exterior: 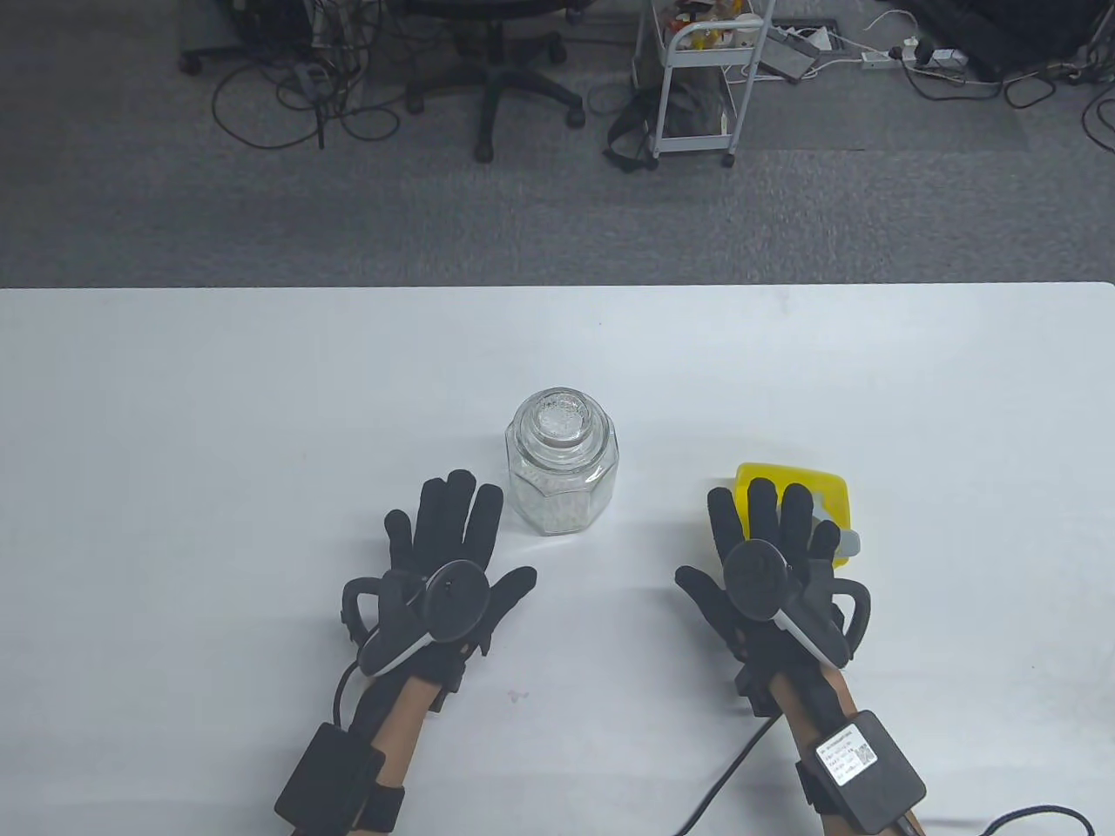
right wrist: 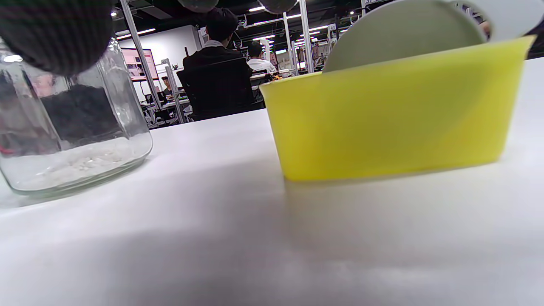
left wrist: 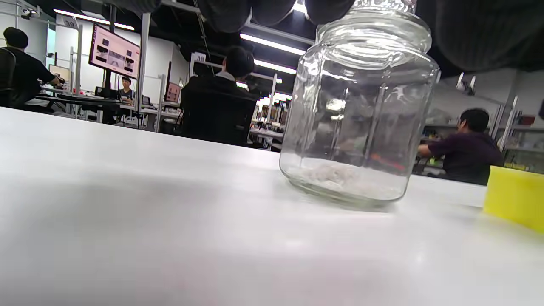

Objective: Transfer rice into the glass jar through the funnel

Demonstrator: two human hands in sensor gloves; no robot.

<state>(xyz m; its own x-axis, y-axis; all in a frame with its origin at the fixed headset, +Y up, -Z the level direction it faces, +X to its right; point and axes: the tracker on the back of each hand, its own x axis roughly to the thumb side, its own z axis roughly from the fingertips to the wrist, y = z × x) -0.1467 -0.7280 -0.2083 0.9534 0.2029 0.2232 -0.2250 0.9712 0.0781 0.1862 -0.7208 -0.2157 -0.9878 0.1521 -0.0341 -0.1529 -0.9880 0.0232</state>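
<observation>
Left hand (exterior: 444, 566) flat, fingers spread, gripping nothing, just left of glass jar (exterior: 562, 475). Right hand (exterior: 766, 566) likewise splayed, holding nothing, fingertips over near edge of yellow container (exterior: 806, 488). Grey funnel (right wrist: 403, 36) sits inside container, rim above its wall. Jar upright at centre of white table (exterior: 261, 418), thin layer of rice (left wrist: 340, 176) on bottom. Beyond table: office chair (exterior: 501, 74), white cart (exterior: 697, 78)

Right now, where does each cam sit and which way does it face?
Table view: overhead, looking down at white table; left hand, right hand spread flat.
Left wrist view: low at tabletop, facing faceted glass jar; fingertips at top.
Right wrist view: low, facing yellow plastic tub; fingertip top left.
Shared: jar, tub.
</observation>
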